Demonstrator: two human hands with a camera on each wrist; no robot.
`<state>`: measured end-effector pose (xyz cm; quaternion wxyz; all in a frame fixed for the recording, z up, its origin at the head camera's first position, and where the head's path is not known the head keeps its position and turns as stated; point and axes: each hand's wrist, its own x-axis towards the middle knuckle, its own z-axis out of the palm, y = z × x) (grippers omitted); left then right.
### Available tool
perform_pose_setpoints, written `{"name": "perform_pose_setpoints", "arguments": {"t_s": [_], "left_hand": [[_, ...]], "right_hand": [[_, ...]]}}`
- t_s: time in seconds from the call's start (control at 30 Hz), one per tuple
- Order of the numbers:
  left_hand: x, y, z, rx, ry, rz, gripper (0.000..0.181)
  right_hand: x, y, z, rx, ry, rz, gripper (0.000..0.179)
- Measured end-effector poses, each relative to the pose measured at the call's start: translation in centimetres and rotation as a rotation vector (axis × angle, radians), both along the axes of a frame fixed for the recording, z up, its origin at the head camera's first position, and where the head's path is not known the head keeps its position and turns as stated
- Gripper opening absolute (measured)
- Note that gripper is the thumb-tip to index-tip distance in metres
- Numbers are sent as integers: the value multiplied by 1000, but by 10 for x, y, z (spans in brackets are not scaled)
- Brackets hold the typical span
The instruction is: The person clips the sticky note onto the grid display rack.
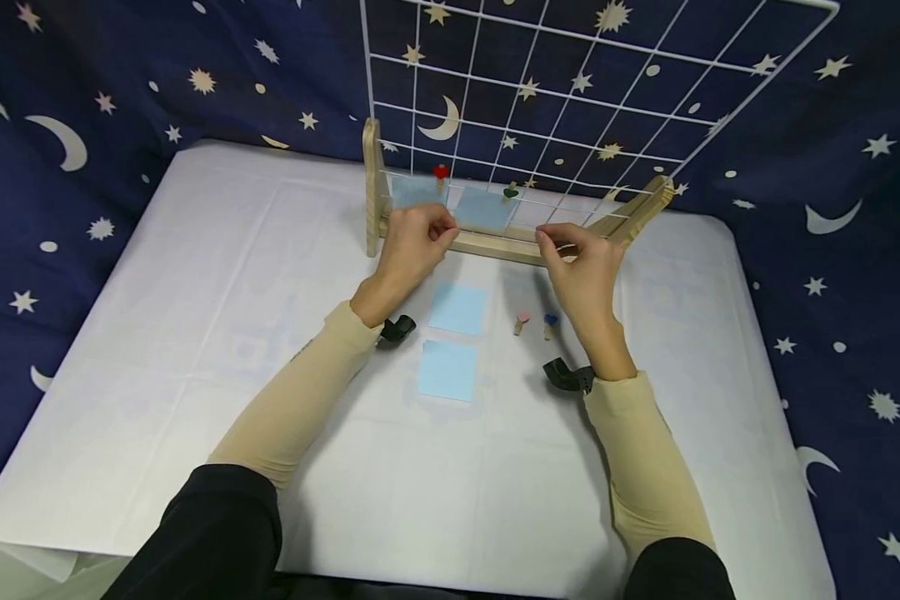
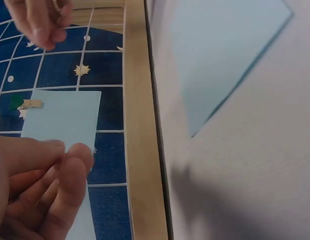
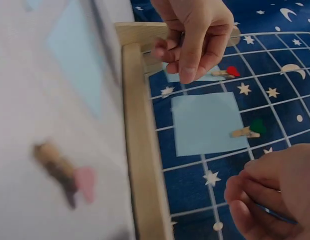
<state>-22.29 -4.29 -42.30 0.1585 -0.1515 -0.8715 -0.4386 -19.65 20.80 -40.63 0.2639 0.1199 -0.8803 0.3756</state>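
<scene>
A white wire grid (image 1: 495,92) on a wooden stand (image 1: 521,248) carries two light blue paper notes. The left note (image 1: 411,192) hangs from a mini clothespin with a red heart (image 1: 441,173). Beside it, the second note (image 1: 482,208) hangs from a clothespin with a green heart (image 1: 510,193). My left hand (image 1: 416,242) hovers in front of the notes, thumb and forefinger close together near the second note's lower corner, apparently holding nothing. Right of that note, my right hand (image 1: 587,267) is before the grid with loosely curled fingers and nothing visible between them.
Two more blue notes, a farther one (image 1: 457,309) and a nearer one (image 1: 447,370), lie on the white tablecloth (image 1: 390,483). To their right lie clothespins with a pink heart (image 1: 521,322) and a blue heart (image 1: 551,325). A starry dark blue cloth (image 1: 855,250) surrounds the table.
</scene>
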Motion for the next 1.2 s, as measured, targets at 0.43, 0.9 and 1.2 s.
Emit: {"name": "perform_pose_setpoints", "arguments": {"t_s": [0.43,0.9,1.2], "left_hand": [[10,-9,-19,-171,-58,-94,9],[21,-20,-35,-217,-163,-197,25],[26,-21,-35,-334,-249,-273,53]], "right_hand": [[25,32,-22,111,-79,10,14],[53,59,-37,197,-234,78,15],[67,66,-45,202,-276,93,17]]}}
